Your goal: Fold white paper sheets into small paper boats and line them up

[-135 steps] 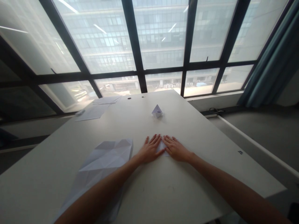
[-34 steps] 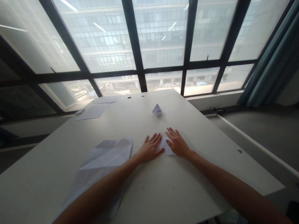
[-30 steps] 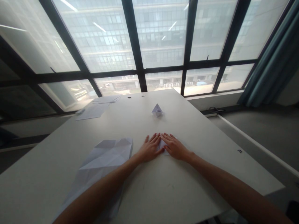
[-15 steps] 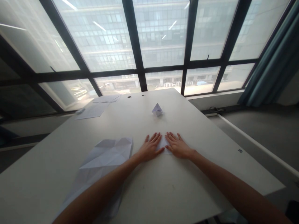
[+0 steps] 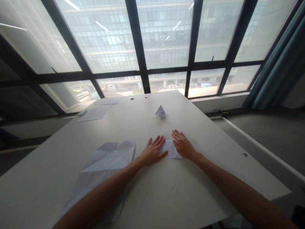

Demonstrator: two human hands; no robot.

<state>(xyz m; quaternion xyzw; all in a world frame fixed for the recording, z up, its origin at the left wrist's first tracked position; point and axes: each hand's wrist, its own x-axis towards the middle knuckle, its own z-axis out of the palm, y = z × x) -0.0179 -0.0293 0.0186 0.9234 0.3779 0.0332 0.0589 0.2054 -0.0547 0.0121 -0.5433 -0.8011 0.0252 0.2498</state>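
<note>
A small folded piece of white paper (image 5: 172,150) lies flat on the white table (image 5: 202,197). My left hand (image 5: 154,150) rests palm down over its left part, fingers stretched out. Over its right edge is my right hand (image 5: 183,144), fingers extended and close together, thumb side toward the paper; whether it touches the paper I cannot tell. Both hands cover parts of the folded paper. Beyond them stands a small pointed origami piece (image 5: 160,112) of white paper.
Creased white paper sheets (image 5: 107,159) lie to the left, partly under my left forearm. More flat sheets (image 5: 94,113) are at the far left of the table. Tall windows (image 5: 164,35) rise behind it, and a blue curtain (image 5: 274,66) hangs at the right.
My right hand has lifted and shifted slightly right and away from me, uncovering more of the folded paper. My left hand has stayed in place.
</note>
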